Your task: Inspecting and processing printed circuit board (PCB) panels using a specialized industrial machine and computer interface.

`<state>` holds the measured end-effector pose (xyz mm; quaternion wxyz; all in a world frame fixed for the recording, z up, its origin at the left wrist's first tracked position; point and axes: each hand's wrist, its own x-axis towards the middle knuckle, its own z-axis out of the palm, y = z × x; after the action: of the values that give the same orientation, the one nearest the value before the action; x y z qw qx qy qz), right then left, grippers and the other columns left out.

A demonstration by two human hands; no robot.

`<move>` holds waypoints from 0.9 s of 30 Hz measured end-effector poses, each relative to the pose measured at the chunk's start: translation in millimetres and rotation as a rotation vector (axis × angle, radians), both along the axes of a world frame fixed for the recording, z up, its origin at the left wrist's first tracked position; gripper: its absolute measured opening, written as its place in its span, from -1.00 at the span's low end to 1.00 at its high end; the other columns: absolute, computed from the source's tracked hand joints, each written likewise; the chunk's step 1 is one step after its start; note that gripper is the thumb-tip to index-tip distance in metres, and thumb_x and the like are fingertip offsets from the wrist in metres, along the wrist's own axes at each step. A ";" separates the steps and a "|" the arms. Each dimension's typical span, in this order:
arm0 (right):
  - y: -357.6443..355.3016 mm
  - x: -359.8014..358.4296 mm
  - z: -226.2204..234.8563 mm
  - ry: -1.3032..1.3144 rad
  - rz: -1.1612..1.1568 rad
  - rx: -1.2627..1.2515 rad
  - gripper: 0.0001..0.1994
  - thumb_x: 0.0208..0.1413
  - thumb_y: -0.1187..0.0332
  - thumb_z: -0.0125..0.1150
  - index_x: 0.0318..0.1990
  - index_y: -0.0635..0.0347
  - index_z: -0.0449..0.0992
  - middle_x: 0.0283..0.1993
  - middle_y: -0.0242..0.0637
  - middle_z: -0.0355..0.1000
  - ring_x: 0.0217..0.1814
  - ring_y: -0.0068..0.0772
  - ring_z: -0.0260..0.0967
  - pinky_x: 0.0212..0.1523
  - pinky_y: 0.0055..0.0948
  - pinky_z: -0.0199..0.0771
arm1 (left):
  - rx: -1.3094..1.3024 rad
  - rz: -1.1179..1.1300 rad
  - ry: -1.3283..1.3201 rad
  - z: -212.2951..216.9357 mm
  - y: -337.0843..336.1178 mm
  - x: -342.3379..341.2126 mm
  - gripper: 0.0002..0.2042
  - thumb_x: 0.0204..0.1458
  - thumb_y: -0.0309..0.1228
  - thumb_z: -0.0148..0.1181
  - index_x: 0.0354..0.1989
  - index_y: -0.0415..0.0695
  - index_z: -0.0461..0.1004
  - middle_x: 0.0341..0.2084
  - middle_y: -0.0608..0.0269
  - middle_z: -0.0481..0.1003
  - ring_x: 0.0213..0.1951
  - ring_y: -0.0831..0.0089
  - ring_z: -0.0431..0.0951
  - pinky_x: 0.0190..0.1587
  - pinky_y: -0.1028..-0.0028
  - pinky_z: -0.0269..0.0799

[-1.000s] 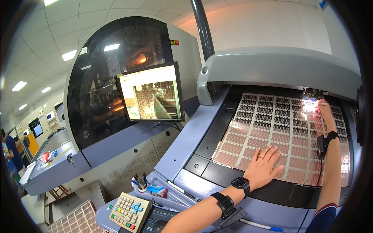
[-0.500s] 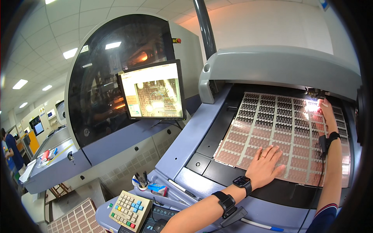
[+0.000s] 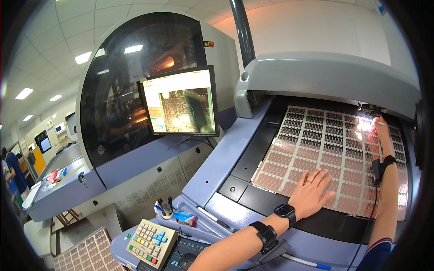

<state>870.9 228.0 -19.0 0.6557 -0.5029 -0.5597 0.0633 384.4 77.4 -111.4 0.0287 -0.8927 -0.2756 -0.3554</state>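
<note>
A large copper-coloured circuit panel [image 3: 325, 149] with rows of dark patterns lies flat on the black bed of a grey inspection machine [image 3: 226, 158]. My left hand [image 3: 312, 192] rests palm down with fingers spread on the panel's near edge. My right hand [image 3: 379, 128] reaches far across to the panel's back right, under a bright light spot by a small machine head [image 3: 370, 109]; it seems to pinch a thin white stick, though this is small and glare-washed. Both wrists wear bands and a watch.
A monitor [image 3: 181, 104] showing a magnified circuit image stands left of the bed. A beige keypad [image 3: 151, 237], a cup of pens [image 3: 163, 210] and a blue pen [image 3: 307, 263] sit on the front console. Another panel [image 3: 86, 253] lies lower left. A person [image 3: 11, 174] stands far left.
The image on the monitor has switched to a different magnified view. My hands stay in nearly the same places on the panel.
</note>
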 end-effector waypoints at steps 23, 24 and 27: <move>-12.6 -16.5 5.2 -0.042 -0.075 -0.019 -0.89 0.11 0.37 -0.03 -0.45 0.07 0.34 -0.58 -0.48 0.30 -0.62 -0.70 0.20 -0.63 -0.66 0.17 | 0.009 -0.006 -0.003 -0.8 0.6 0.2 -0.46 0.23 0.00 -0.26 0.19 -0.16 0.21 0.22 0.09 0.15 0.31 0.20 0.03 0.33 0.09 -0.16; -13.6 -14.6 5.0 -0.044 -0.093 -0.026 -0.89 0.11 0.36 -0.03 -0.45 0.08 0.34 -0.58 -0.48 0.30 -0.62 -0.70 0.20 -0.63 -0.66 0.17 | 0.005 -0.010 0.000 -0.3 0.1 0.7 -0.46 0.23 0.00 -0.26 0.19 -0.16 0.20 0.22 0.09 0.15 0.31 0.20 0.02 0.33 0.09 -0.16; -14.4 -15.9 5.5 -0.034 -0.068 -0.034 -0.89 0.11 0.36 -0.03 -0.44 0.08 0.35 -0.58 -0.47 0.31 -0.62 -0.69 0.21 -0.63 -0.67 0.17 | 0.006 -0.009 -0.004 -0.6 0.5 0.6 -0.47 0.23 0.00 -0.26 0.19 -0.16 0.21 0.22 0.09 0.15 0.31 0.20 0.03 0.33 0.09 -0.16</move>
<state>855.0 213.7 -13.5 0.6392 -0.5336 -0.5522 0.0422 385.0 77.9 -112.0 0.0294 -0.8931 -0.2707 -0.3582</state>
